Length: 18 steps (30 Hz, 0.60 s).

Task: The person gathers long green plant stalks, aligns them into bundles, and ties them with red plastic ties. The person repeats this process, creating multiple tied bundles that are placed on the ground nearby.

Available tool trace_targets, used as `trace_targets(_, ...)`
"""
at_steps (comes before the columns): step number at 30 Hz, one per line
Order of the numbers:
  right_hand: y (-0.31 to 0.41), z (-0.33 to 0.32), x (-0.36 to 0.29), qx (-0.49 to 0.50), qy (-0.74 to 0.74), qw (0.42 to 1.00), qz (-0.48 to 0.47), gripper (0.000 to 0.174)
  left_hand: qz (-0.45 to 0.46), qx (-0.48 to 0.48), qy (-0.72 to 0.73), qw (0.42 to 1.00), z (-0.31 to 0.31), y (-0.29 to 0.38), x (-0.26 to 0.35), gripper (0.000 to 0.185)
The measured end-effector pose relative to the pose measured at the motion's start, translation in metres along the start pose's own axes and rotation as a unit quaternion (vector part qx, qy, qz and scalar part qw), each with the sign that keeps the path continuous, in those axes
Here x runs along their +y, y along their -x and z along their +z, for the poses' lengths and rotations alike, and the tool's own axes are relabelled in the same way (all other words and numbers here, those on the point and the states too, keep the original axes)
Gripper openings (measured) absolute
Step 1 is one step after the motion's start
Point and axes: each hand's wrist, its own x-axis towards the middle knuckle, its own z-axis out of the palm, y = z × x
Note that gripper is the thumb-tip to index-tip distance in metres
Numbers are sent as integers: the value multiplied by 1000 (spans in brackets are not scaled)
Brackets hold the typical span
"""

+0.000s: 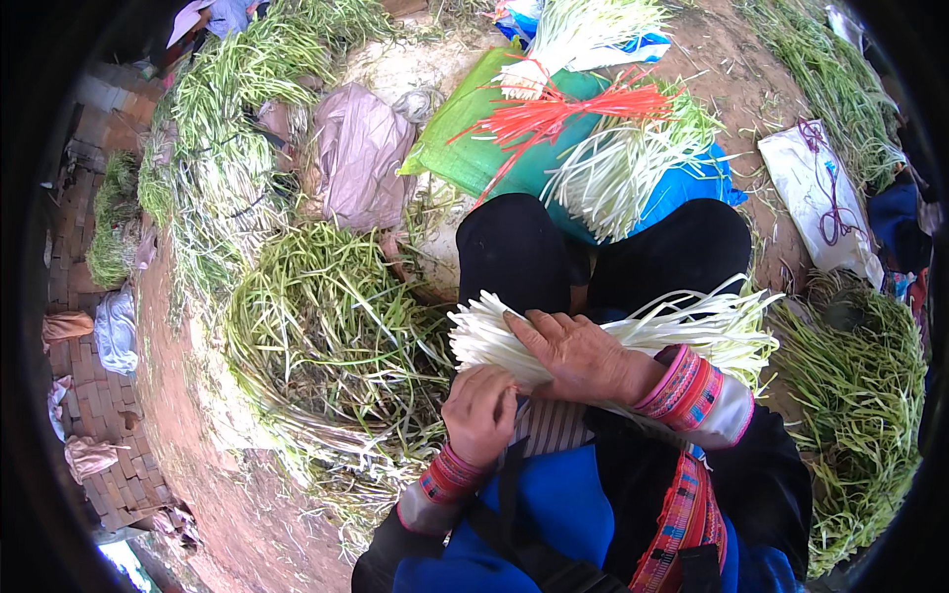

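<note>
Across my lap lies a bundle of pale stalks (675,330), resembling blanched chives, with its white cut ends to the left. My right hand (582,350) is closed over the bundle, fingers spread along its top. At the bundle's near side, my left hand (480,415) has its fingers bent against the stalks; what its fingertips pinch is hidden. Beyond my knees, a bunch of red plastic ties (571,107) rests on a green woven sack (460,122). Loose pale stalks (608,178) lie beside the ties, and another bunch of stalks (586,33) lies farther off.
A heap of green leaves (334,333) covers the ground at my left, with another leaf heap (860,415) at my right. A mauve sack (363,156) stands beyond the left heap. Purple cord lies on a white sack (808,193). Part of a person (222,16) shows at upper left.
</note>
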Motion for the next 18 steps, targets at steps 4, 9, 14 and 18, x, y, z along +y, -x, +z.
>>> trace_targets(4, 4, 4, -5, 16, 12, 1000, -12, 90, 92, -73, -103, 988, -3, -23, -1, 10)
trace_targets(9, 10, 1, -8, 6, 14, 1000, -23, 78, 127, -158, -109, 973, 0, -45, -10, 8)
trace_targets(14, 12, -25, -11, 5, -6, 999, -31, 66, 129, -166, -125, 970, 1, -41, -7, 10)
trace_targets(18, 7, -67, 15, -3, -97, 993, -71, 36, 124, -164, -136, 969, 0, -39, -4, 10)
